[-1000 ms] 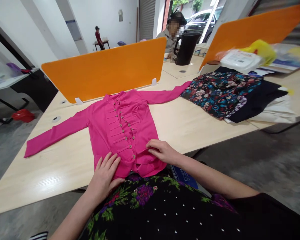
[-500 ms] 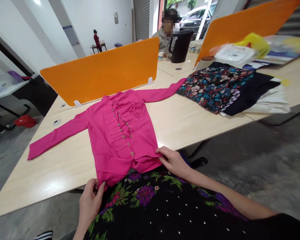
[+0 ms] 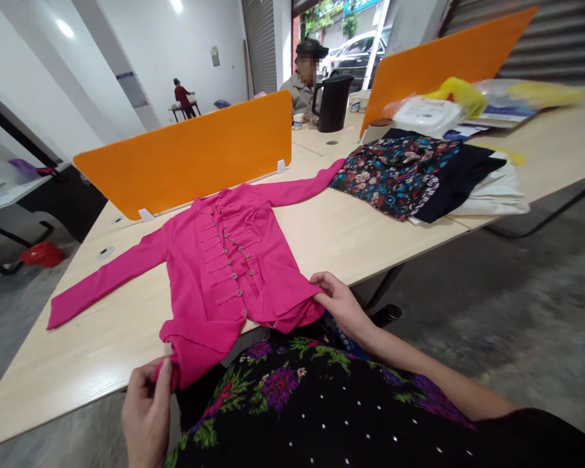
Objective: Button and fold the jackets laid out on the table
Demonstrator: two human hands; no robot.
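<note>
At the near edge of the table, toward its left end, the left hand is closed on the bottom left corner of the pink shirt. It pinches the cloth between thumb and fingers, just off the edge. The pink shirt lies flat on the table with its buttons up. One sleeve stretches out toward the left end and the other sleeve reaches to the right, toward the far side. Its bottom hem hangs a little over the near edge. Behind the shirt, along the far edge, stands an orange board.

The right hand is closed on the bottom right corner of the shirt, at the near edge.

Farther right on the table lies a pile of folded clothes, with a flowery one on top. The right sleeve tip touches that pile.
</note>
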